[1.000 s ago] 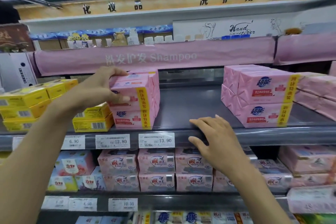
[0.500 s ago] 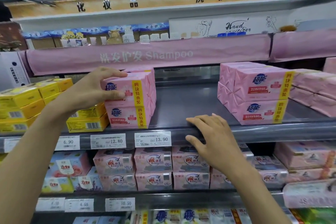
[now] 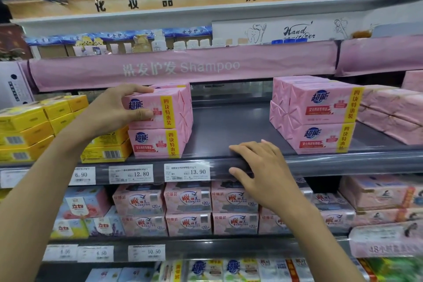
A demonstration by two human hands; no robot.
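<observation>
A pink soap pack (image 3: 168, 110) with a yellow strip lies on top of a second pink pack (image 3: 160, 143) on the grey shelf (image 3: 229, 126). My left hand (image 3: 114, 110) grips the top pack at its left end, fingers over the top edge and thumb on the front face. My right hand (image 3: 258, 167) rests on the shelf's front rail, fingers spread over the edge, holding nothing. Another stack of the same pink packs (image 3: 320, 117) stands further right on the same shelf.
Yellow soap boxes (image 3: 34, 126) are stacked to the left of the pink pair. Price labels (image 3: 186, 171) line the rail. Below are rows of pink boxes (image 3: 187, 208). A pink Shampoo banner (image 3: 183, 67) hangs above the shelf. Bare shelf lies between the two pink stacks.
My left hand has set the top pack from tilted to level and square on the lower one. My right hand stays on the rail.
</observation>
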